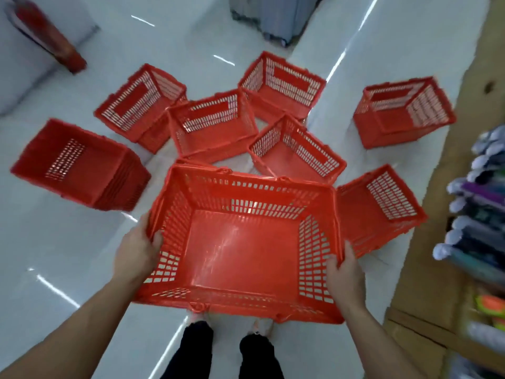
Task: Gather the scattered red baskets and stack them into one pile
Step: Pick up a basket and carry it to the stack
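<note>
I hold one red plastic basket upright and empty above the floor, in front of my legs. My left hand grips its left rim and my right hand grips its right rim. Several more red baskets lie scattered on the white floor beyond it. A pile of nested red baskets lies at the left. Single baskets rest at the back left, centre, back centre, middle, far right and near right.
A red fire extinguisher leans at the back left. A grey wheeled case stands at the back. A cardboard strip and shelves of packaged goods run along the right. My feet stand below the held basket.
</note>
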`<act>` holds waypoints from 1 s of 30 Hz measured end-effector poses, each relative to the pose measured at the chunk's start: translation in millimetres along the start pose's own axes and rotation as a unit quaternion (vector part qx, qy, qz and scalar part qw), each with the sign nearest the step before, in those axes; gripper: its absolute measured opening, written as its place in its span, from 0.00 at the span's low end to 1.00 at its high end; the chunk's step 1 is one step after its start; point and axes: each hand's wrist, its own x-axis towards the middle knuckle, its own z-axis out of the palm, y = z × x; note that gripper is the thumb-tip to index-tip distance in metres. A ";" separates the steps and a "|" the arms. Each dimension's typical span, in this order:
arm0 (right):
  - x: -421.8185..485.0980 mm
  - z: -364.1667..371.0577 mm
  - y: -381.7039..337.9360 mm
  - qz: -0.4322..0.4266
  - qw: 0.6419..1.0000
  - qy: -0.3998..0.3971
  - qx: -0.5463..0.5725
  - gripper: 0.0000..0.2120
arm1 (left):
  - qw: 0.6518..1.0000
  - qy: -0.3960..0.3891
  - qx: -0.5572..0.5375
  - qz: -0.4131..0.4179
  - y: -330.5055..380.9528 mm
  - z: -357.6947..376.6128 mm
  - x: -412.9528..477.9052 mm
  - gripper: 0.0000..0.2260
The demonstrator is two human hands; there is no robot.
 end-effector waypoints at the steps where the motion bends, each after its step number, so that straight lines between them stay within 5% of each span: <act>1: -7.9 -7.1 -25.7 -0.021 1.000 0.001 -0.011 0.26 | 1.000 0.013 -0.001 -0.018 -9.0 -26.7 -11.5 0.21; 7: -78.2 -2.1 -178.7 -0.134 0.989 -0.033 -0.060 0.25 | 0.985 0.106 -0.060 -0.120 -92.5 -163.8 -73.2 0.20; 18: -231.3 136.9 -413.6 -0.289 0.954 -0.065 -0.052 0.18 | 0.937 0.206 -0.164 -0.228 -325.0 -328.3 -108.1 0.17; 30: -247.4 262.4 -547.1 -0.288 0.952 -0.074 -0.069 0.18 | 0.927 0.199 -0.193 -0.253 -443.2 -415.9 -3.8 0.20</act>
